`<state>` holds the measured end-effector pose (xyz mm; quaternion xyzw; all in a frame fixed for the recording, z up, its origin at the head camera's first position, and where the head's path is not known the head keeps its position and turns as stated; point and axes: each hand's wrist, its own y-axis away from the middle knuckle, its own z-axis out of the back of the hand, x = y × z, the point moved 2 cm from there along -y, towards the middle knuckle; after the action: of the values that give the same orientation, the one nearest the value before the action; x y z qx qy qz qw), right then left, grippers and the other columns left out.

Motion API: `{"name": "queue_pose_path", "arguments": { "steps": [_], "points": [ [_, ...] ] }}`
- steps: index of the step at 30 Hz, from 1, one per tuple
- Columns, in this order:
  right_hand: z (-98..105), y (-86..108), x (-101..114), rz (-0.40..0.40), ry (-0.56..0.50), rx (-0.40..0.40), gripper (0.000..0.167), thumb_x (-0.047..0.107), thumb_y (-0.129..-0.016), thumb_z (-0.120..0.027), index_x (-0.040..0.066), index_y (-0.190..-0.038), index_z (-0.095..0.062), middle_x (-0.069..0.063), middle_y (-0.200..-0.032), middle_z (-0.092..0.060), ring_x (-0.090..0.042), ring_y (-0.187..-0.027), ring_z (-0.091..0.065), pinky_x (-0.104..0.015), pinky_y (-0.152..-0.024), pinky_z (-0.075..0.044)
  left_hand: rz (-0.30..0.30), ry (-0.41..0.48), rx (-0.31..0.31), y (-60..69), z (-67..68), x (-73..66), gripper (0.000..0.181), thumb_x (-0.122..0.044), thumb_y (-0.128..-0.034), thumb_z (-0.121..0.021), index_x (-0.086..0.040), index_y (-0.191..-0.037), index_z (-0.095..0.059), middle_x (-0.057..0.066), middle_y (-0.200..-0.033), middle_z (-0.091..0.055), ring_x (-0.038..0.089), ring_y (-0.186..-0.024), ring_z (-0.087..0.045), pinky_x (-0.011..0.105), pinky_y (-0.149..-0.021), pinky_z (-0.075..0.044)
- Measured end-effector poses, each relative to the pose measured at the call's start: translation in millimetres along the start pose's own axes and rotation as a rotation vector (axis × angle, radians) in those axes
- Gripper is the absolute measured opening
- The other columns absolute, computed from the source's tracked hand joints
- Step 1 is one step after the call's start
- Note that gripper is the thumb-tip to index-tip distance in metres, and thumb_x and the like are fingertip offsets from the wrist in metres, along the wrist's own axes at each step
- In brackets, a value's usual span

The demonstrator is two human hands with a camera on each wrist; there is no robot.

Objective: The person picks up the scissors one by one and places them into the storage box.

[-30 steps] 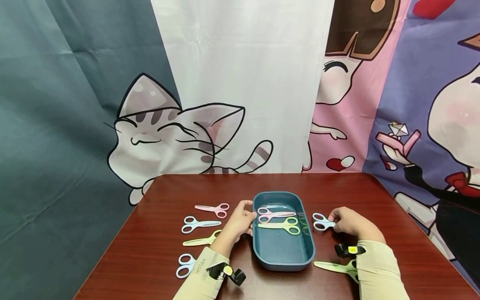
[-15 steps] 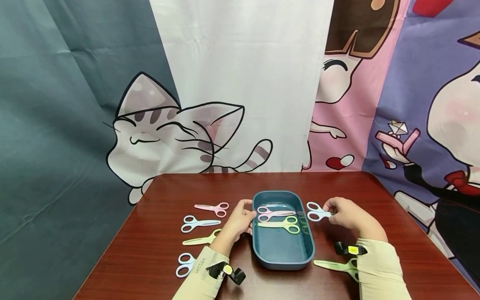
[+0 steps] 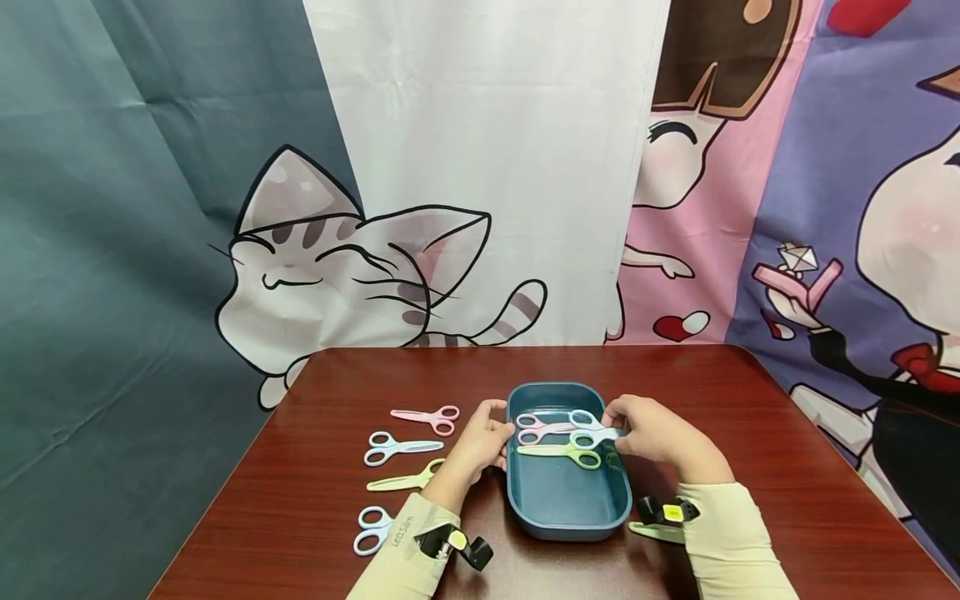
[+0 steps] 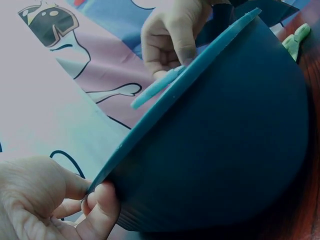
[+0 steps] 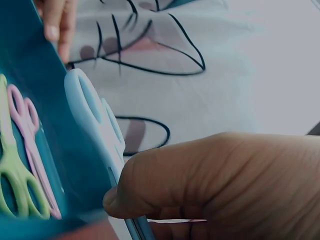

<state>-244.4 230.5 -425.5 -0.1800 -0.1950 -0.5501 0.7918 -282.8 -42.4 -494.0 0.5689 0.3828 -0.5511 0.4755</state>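
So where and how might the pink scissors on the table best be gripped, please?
Probably by the handle loops, from above and the right: the pink scissors lie flat on the table, blades pointing left, loops toward the left hand, rings open for pinching.

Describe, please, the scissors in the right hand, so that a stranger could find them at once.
On the reddish-brown table stands a dark teal bin, gripped at one side by the left hand. At its opposite side, the right hand pinches light blue scissors, finger loops pointing over the bin. Unlike the pink scissors and green scissors lying inside, they are held.
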Motion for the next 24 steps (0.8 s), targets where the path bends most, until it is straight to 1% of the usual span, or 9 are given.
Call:
{"name": "queue_pose_path", "arguments": {
  "steps": [3, 5, 10, 12, 16, 20, 24],
  "points": [
    [-6.6, -3.1, 8.5, 0.013, 0.005, 0.011, 0.024, -0.002, -0.073, -0.077, 0.012, -0.09, -0.067, 0.001, -0.081, -0.055, -0.018, -0.077, -0.05, -0.03, -0.065, -0.047, 0.006, 0.0, 0.001, -0.6, -1.0, 1.0, 0.041, -0.003, -0.1016, -0.055, -0.006, -0.141, -0.043, 0.021, -0.088, -0.057, 0.014, -0.051, -0.049, 0.023, -0.039, -0.047],
    [-10.6, -5.2, 14.3, 0.026, 0.012, 0.017, 0.025, -0.001, -0.074, -0.078, 0.013, -0.091, -0.067, 0.001, -0.082, -0.055, -0.017, -0.078, -0.05, -0.031, -0.066, -0.047, 0.004, -0.005, 0.003, -1.2, -1.1, 1.6, 0.042, -0.003, -0.1016, -0.055, -0.006, -0.141, -0.043, 0.021, -0.088, -0.057, 0.014, -0.051, -0.049, 0.023, -0.039, -0.047],
    [-22.6, -12.2, 31.0, 0.051, 0.018, 0.04, 0.025, 0.001, -0.076, -0.078, 0.013, -0.095, -0.068, 0.002, -0.086, -0.057, -0.017, -0.08, -0.051, -0.031, -0.067, -0.048, -0.007, -0.014, 0.002, -1.0, 1.2, 2.0, 0.041, -0.003, -0.102, -0.054, -0.006, -0.141, -0.042, 0.027, -0.095, -0.058, 0.014, -0.051, -0.049, 0.022, -0.039, -0.047],
    [-27.9, -15.4, 35.8, 0.054, 0.024, 0.05, 0.025, 0.001, -0.076, -0.078, 0.013, -0.095, -0.068, 0.002, -0.087, -0.057, -0.017, -0.08, -0.051, -0.031, -0.066, -0.048, -0.011, -0.012, 0.002, -0.3, 1.6, 1.2, 0.041, -0.003, -0.1022, -0.054, -0.005, -0.141, -0.042, 0.027, -0.096, -0.059, 0.014, -0.05, -0.05, 0.022, -0.039, -0.047],
    [-37.6, -21.4, 39.4, 0.082, 0.05, 0.055, 0.024, 0.002, -0.074, -0.077, 0.013, -0.093, -0.068, 0.002, -0.086, -0.056, -0.016, -0.078, -0.05, -0.03, -0.064, -0.046, -0.021, -0.018, 0.0, 0.6, 0.6, -0.6, 0.042, -0.003, -0.1019, -0.054, -0.005, -0.142, -0.041, 0.023, -0.092, -0.059, 0.013, -0.049, -0.05, 0.022, -0.039, -0.046],
    [-44.2, -24.2, 40.3, 0.117, 0.055, 0.059, 0.024, 0.002, -0.072, -0.077, 0.013, -0.092, -0.068, 0.003, -0.085, -0.055, -0.015, -0.077, -0.05, -0.028, -0.063, -0.046, -0.019, -0.019, 0.0, 0.2, 0.4, -0.5, 0.041, -0.004, -0.1016, -0.055, -0.005, -0.141, -0.042, 0.018, -0.087, -0.057, 0.014, -0.05, -0.05, 0.022, -0.039, -0.047],
    [-48.0, -25.8, 41.2, 0.097, 0.041, 0.08, 0.025, 0.001, -0.074, -0.078, 0.014, -0.093, -0.068, 0.004, -0.085, -0.057, -0.015, -0.077, -0.051, -0.029, -0.063, -0.047, -0.009, -0.01, 0.001, -1.2, 0.3, 0.2, 0.041, -0.004, -0.1014, -0.056, -0.006, -0.141, -0.043, 0.013, -0.083, -0.055, 0.014, -0.051, -0.049, 0.023, -0.039, -0.047]
  ]
}}
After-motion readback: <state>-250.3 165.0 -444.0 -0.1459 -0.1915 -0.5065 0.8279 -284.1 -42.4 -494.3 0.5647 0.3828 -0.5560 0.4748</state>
